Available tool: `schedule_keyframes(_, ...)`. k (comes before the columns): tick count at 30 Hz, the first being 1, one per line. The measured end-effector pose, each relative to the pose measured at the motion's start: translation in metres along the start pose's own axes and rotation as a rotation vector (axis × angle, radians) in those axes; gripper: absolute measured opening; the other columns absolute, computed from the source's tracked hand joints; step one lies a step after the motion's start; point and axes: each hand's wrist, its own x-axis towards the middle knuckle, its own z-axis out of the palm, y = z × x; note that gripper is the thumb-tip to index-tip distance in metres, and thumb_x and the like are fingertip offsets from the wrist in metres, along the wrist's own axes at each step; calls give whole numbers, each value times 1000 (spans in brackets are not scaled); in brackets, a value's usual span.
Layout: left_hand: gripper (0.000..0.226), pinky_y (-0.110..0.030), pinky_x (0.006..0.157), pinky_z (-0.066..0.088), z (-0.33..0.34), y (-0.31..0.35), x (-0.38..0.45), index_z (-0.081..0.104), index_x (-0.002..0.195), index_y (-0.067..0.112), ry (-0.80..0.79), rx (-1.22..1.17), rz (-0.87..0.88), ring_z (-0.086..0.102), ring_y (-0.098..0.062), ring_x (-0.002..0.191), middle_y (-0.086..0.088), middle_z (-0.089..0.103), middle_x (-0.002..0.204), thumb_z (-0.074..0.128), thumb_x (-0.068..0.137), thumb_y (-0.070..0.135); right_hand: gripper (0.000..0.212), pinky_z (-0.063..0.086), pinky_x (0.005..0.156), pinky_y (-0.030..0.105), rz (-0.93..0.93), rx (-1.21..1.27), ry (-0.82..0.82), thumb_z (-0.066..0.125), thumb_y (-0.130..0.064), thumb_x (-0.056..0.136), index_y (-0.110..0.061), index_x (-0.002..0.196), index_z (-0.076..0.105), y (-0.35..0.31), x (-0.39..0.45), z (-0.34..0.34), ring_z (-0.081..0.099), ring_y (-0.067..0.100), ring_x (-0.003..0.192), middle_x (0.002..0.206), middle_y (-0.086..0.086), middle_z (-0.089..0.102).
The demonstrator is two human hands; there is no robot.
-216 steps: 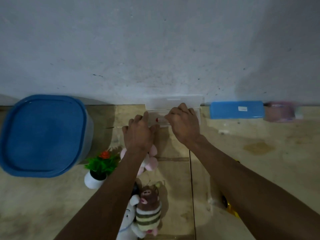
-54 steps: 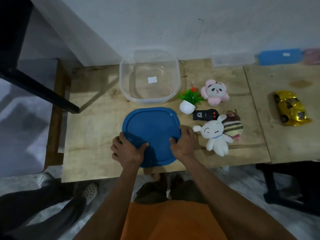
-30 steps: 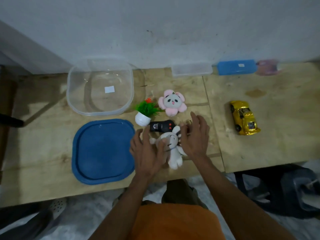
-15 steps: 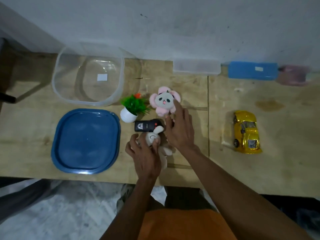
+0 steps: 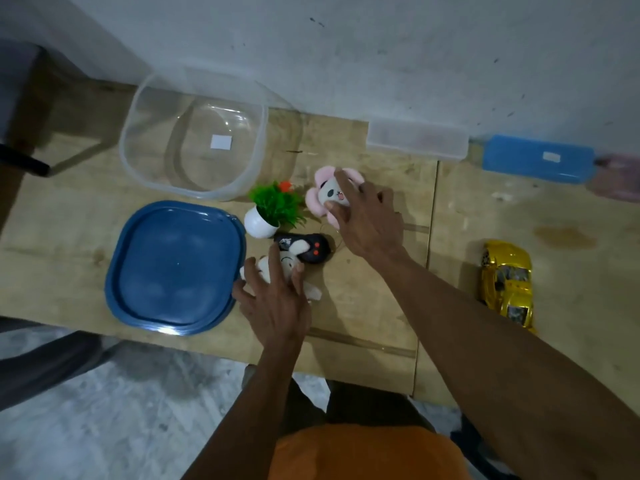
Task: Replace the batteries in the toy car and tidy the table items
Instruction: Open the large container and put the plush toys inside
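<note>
The gold toy car [image 5: 507, 282] stands on the right board, away from both hands. My left hand [image 5: 277, 303] lies over a white bunny plush [image 5: 289, 263] near the table's front edge, its thumb and fingers curled round the plush. My right hand [image 5: 367, 216] reaches further back and pinches a pink flower plush with a panda face [image 5: 327, 194] between thumb and forefinger. The black remote control [image 5: 310, 249] lies between the two plushes. The striped plush is not visible.
A clear empty tub [image 5: 194, 133] sits at the back left, with its blue lid [image 5: 173, 268] flat in front of it. A small potted plant [image 5: 273, 209] stands beside the remote. A clear box [image 5: 415, 138], a blue box [image 5: 536, 157] and a pink item [image 5: 620, 178] line the wall.
The tub's blue lid was taken off and laid on the table. Both hands then moved to the plushes; the right hand has just reached back onto the pink one.
</note>
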Motion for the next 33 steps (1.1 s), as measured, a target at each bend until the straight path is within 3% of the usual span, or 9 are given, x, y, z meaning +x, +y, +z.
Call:
schedule_keyframes(3,52,-57,89,47,-4,7,1,33,150,38,-79,-67,-21,34,-43,128,-11,28,152,37,101,53,54,52,74,49,-10,7,4,36,-59,99,-41,150,29,3,1,0,45,37,113,148,-1,41)
schedule_keyframes(6,51,-54,89,46,-11,6,3,36,150,38,-106,-158,-43,35,-41,130,-11,29,151,44,102,49,50,52,82,48,2,99,-3,42,-53,100,-40,147,35,5,-2,-7,43,35,118,150,-6,40)
schedule_keyframes(11,53,-49,91,45,-44,-4,10,42,150,32,10,-281,28,43,-40,126,-16,37,146,49,100,48,47,43,90,44,133,279,98,43,-54,100,-41,146,41,9,-19,-25,43,32,122,146,-1,46)
schedule_keyframes(15,54,-45,91,46,-83,-8,38,39,150,33,64,-346,83,43,-35,126,-13,33,147,41,100,55,48,42,88,42,192,404,229,42,-56,100,-38,145,42,-8,-23,-49,48,32,122,138,3,52)
schedule_keyframes(22,49,-37,85,46,-151,-21,144,42,147,32,187,-469,195,51,-30,120,-13,36,144,42,102,51,47,41,82,34,178,637,350,46,-54,99,-40,143,42,-134,15,-82,51,25,121,130,1,55)
schedule_keyframes(27,45,-29,90,31,-180,-25,235,45,146,33,171,-463,243,41,-23,121,-16,40,137,39,104,48,48,50,88,40,206,807,368,44,-59,96,-41,140,43,-230,66,-64,54,24,119,129,2,57)
schedule_keyframes(33,48,-44,102,43,-153,-25,305,47,144,26,8,-459,330,45,-38,121,-21,40,134,36,104,51,49,44,89,43,402,636,301,39,-52,102,-32,147,38,-266,112,-24,43,29,126,141,7,48)
